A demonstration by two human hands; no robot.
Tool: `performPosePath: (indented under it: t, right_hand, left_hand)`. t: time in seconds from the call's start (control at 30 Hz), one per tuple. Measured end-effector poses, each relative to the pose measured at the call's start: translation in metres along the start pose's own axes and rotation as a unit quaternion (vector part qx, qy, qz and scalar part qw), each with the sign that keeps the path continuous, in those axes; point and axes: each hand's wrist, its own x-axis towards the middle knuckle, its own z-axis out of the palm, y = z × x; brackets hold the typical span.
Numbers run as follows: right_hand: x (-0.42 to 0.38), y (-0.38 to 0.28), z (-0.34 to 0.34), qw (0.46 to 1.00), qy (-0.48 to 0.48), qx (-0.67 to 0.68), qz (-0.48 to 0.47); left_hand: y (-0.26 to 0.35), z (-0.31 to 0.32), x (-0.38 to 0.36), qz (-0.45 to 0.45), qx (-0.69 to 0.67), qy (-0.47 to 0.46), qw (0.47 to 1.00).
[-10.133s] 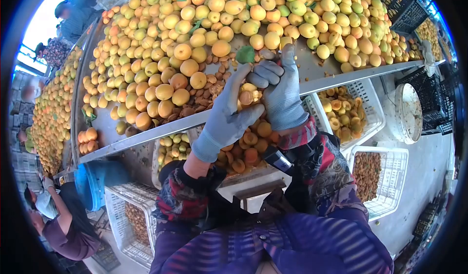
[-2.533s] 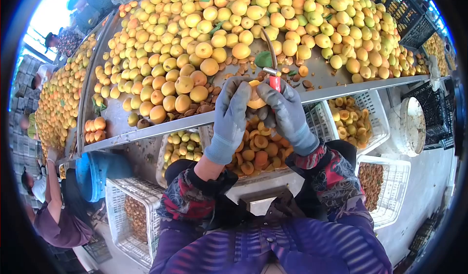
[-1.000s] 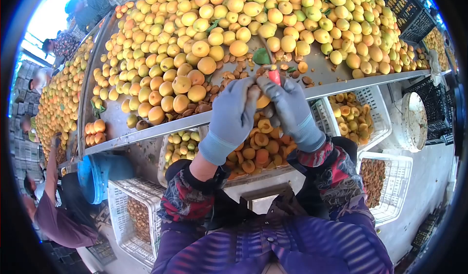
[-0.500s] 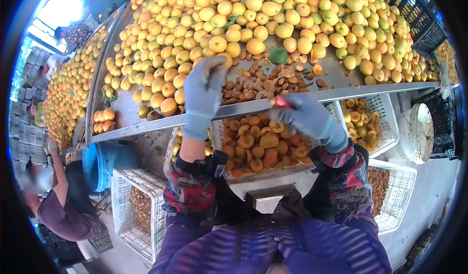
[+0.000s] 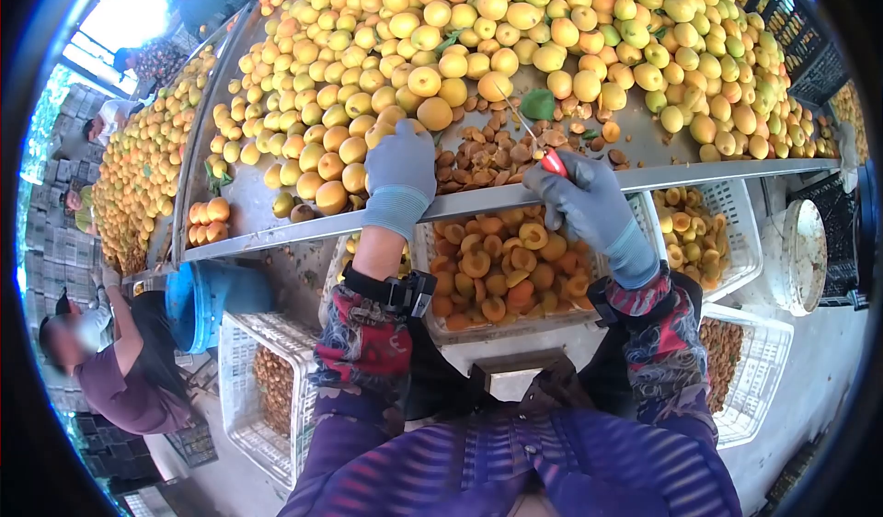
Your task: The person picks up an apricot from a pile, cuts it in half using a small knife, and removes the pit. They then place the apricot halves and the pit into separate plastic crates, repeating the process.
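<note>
My left hand (image 5: 401,169), in a grey-blue glove, is at the near edge of the apricot pile, its fingers curled on an apricot (image 5: 383,130) whose lower part they cover. In my right hand (image 5: 587,202), gloved alike, is a small knife (image 5: 553,162) with a red handle. Its thin blade points up and away, over a heap of brown apricot pits (image 5: 487,155) on the metal table. Below the table edge, between my forearms, a crate of halved apricots (image 5: 501,273) stands close to me.
The table's raised metal rim (image 5: 478,201) runs across in front of me. White crates (image 5: 299,407) of pits stand on both sides; another crate (image 5: 736,227) holds apricot halves. A blue bucket (image 5: 189,307) and a white bucket (image 5: 798,258) flank the table. A person (image 5: 129,379) sits at left.
My left hand has moved from above the pits onto the apricots. The right hand has turned, so the knife's blade now shows, pointing away over the pits. The view has shifted slightly.
</note>
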Motion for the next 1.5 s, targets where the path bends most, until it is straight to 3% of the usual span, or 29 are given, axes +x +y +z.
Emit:
performPosePath:
  t: [0.23, 0.3, 0.33, 0.37, 0.4, 0.43, 0.5, 0.53, 0.7, 0.77, 0.87, 1.1, 1.17, 1.37, 1.5]
  right_hand:
    - [-0.003, -0.005, 0.007, 1.000, 0.022, -0.010, 0.000]
    - [-0.006, -0.010, 0.012, 0.998, 0.050, 0.037, 0.008]
    - [-0.006, -0.010, 0.012, 0.998, 0.053, 0.038, 0.006]
    - [-0.007, -0.009, 0.011, 0.997, 0.057, 0.055, -0.011]
    - [-0.007, -0.008, 0.011, 0.995, 0.061, 0.071, -0.028]
    - [-0.007, -0.008, 0.012, 0.995, 0.062, 0.069, -0.031]
    - [-0.008, -0.006, 0.015, 0.994, 0.038, 0.083, -0.056]
    - [-0.007, -0.005, 0.015, 0.994, 0.018, 0.090, -0.055]
    - [-0.007, 0.004, 0.018, 0.993, -0.029, 0.068, -0.094]
    - [-0.007, 0.005, 0.023, 0.985, -0.047, 0.049, -0.158]
    - [-0.011, -0.003, 0.025, 0.988, -0.086, 0.067, -0.113]
    - [-0.013, -0.015, 0.022, 0.980, -0.083, 0.080, -0.165]
    - [-0.013, -0.019, 0.024, 0.991, -0.077, 0.060, -0.097]
    - [-0.006, -0.007, 0.027, 0.982, -0.058, 0.069, -0.167]
    - [-0.002, -0.005, 0.030, 0.986, -0.055, 0.078, -0.134]
  left_hand:
    - [-0.009, 0.001, -0.003, -0.008, -0.121, 0.016, 0.992]
    - [-0.016, 0.007, -0.003, 0.030, -0.403, 0.126, 0.906]
    - [-0.015, 0.003, -0.004, 0.034, -0.402, 0.127, 0.906]
    - [-0.014, -0.002, -0.007, 0.006, -0.655, 0.070, 0.752]
    - [-0.011, -0.008, -0.010, -0.022, -0.848, 0.004, 0.530]
    - [-0.007, -0.008, -0.011, -0.019, -0.848, 0.005, 0.529]
    - [0.003, -0.010, -0.013, 0.032, -0.954, -0.048, 0.295]
    - [0.006, -0.013, -0.015, 0.051, -0.960, -0.050, 0.269]
    - [0.018, -0.021, -0.022, 0.106, -0.949, -0.055, 0.292]
    - [0.021, -0.021, -0.025, 0.103, -0.948, -0.051, 0.298]
    - [0.021, -0.024, -0.029, 0.110, -0.951, -0.067, 0.280]
    - [0.030, -0.029, -0.035, 0.134, -0.942, -0.068, 0.302]
    - [0.033, -0.033, -0.039, 0.111, -0.949, -0.089, 0.282]
    - [0.037, -0.028, -0.037, 0.120, -0.946, -0.087, 0.287]
    - [0.042, -0.026, -0.037, 0.121, -0.940, -0.065, 0.312]
